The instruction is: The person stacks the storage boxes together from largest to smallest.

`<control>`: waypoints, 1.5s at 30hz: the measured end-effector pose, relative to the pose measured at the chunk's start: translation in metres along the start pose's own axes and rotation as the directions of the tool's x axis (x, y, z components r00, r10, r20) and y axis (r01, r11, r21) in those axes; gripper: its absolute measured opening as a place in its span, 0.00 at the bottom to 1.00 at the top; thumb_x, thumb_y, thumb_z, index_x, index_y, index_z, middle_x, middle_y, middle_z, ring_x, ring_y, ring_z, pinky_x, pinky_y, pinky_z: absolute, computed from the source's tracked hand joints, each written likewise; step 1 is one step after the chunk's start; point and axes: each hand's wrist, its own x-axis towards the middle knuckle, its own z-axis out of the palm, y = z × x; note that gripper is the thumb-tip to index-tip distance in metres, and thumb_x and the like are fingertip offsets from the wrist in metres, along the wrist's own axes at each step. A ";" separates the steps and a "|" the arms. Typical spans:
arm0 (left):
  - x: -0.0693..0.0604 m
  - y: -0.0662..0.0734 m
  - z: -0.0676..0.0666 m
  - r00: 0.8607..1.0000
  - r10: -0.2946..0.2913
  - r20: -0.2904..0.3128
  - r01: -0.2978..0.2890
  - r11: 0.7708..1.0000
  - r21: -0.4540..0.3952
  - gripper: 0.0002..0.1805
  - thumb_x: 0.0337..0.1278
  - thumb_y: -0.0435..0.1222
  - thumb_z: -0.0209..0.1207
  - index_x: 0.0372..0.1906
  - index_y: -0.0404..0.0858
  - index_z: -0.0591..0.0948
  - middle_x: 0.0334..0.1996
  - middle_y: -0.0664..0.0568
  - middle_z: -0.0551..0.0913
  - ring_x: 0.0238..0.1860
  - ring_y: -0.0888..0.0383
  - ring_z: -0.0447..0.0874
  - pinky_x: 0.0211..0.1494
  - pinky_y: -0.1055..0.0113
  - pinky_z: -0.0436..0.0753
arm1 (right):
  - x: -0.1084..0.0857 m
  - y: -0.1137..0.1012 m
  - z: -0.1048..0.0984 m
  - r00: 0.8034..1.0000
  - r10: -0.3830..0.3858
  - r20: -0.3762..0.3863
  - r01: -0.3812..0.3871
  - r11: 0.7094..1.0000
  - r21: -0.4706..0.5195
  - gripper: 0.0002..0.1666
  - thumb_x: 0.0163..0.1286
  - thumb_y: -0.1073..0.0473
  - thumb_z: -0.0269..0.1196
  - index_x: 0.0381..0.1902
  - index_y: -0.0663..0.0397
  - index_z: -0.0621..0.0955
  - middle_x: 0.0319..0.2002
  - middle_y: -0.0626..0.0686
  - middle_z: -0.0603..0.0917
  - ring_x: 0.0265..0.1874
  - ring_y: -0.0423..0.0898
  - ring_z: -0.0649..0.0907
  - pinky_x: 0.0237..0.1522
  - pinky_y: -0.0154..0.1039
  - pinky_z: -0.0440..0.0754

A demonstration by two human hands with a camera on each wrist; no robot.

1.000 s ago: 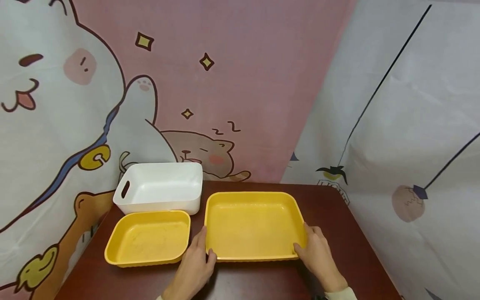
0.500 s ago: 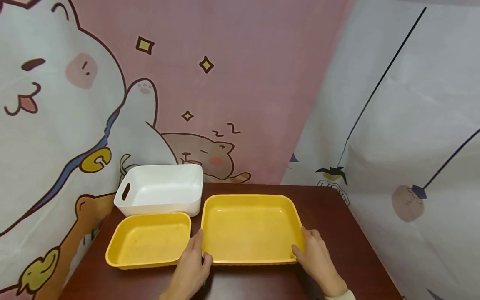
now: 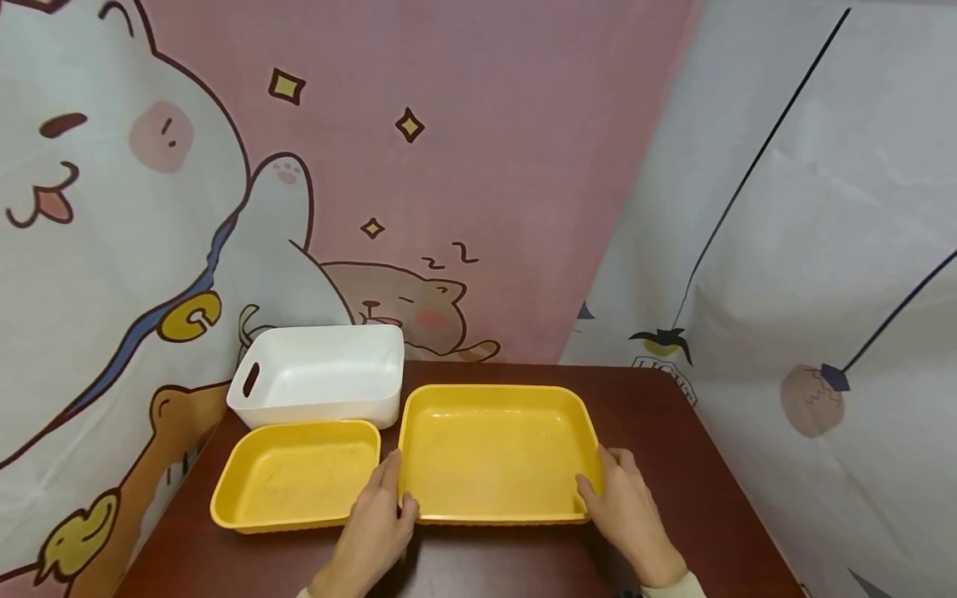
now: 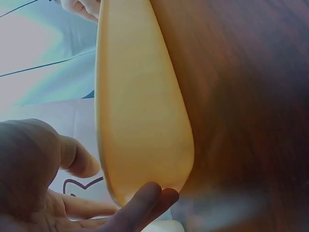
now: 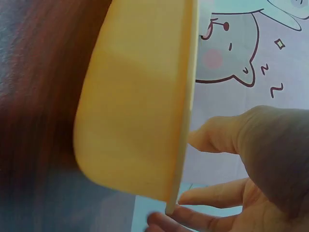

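A large yellow plastic tray [image 3: 497, 453] lies on the table between my two hands. My left hand [image 3: 370, 527] holds its near left corner, fingers along the outer wall and thumb at the rim. On the other side, my right hand [image 3: 630, 515] grips the near right corner, its thumb over the rim and fingers outside. The tray's outer wall [image 4: 142, 96] fills the middle of the left wrist view, with fingertips [image 4: 147, 195] against its end. In the right wrist view the thumb [image 5: 212, 135] meets the rim.
A smaller yellow tray [image 3: 299, 477] sits just left of my left hand. Behind it is a white plastic bin [image 3: 321, 374] with a handle slot. All stand on a dark brown table [image 3: 658, 423] against a printed cloth backdrop [image 3: 508, 166].
The large yellow tray has slid slightly left, towards the smaller tray, and both hands have moved with it. The smaller tray and white bin have stayed in place.
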 end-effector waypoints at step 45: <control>0.047 -0.037 -0.084 0.981 0.013 -0.194 0.015 0.989 0.144 0.27 0.81 0.40 0.67 0.76 0.35 0.85 0.73 0.35 0.87 0.56 0.35 0.96 0.49 0.36 0.94 | 0.055 -0.131 -0.003 0.966 -0.249 -0.065 0.257 0.945 0.204 0.32 0.85 0.51 0.72 0.80 0.57 0.84 0.72 0.64 0.85 0.66 0.64 0.89 0.71 0.64 0.90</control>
